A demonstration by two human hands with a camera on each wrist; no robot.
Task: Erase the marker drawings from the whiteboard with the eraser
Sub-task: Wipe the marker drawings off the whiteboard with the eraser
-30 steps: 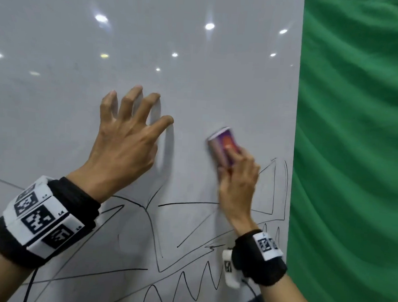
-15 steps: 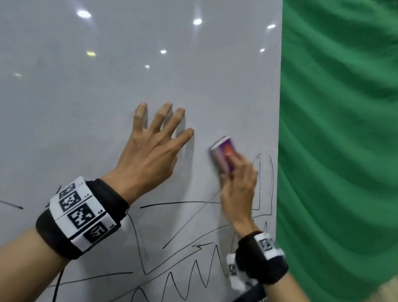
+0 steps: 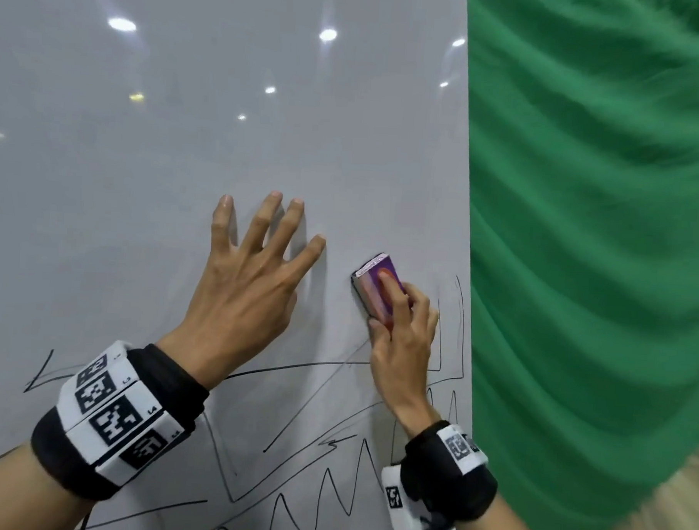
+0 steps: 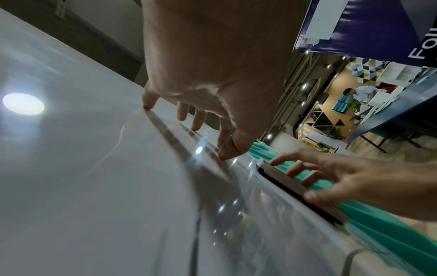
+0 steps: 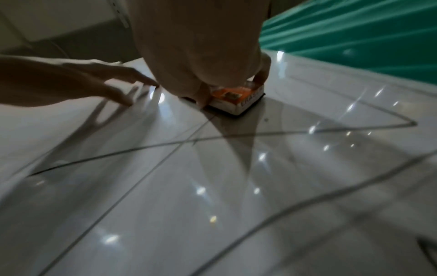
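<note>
A grey-white whiteboard (image 3: 225, 139) fills the head view. Black marker lines (image 3: 295, 368) cross its lower part, with zigzags (image 3: 329, 500) at the bottom and thin lines (image 3: 459, 329) near the right edge. My right hand (image 3: 405, 335) grips a small purple and orange eraser (image 3: 375, 288) and presses it flat on the board near that edge. The right wrist view shows the eraser (image 5: 238, 101) on its dark felt under my fingers, with marker lines (image 5: 141, 149) below it. My left hand (image 3: 255, 284) rests on the board left of the eraser, fingers spread and straight, fingertips (image 4: 227, 155) touching.
A green cloth (image 3: 588, 255) hangs right of the board's right edge (image 3: 467, 230). Ceiling lights glint on the board's upper part. The left wrist view shows a room beyond with a blue table (image 4: 402, 104) and a person far off.
The head view has swung, so both hands sit further right and lower in it. The left hand has drawn closer to the eraser. The right hand still holds the eraser against the board.
</note>
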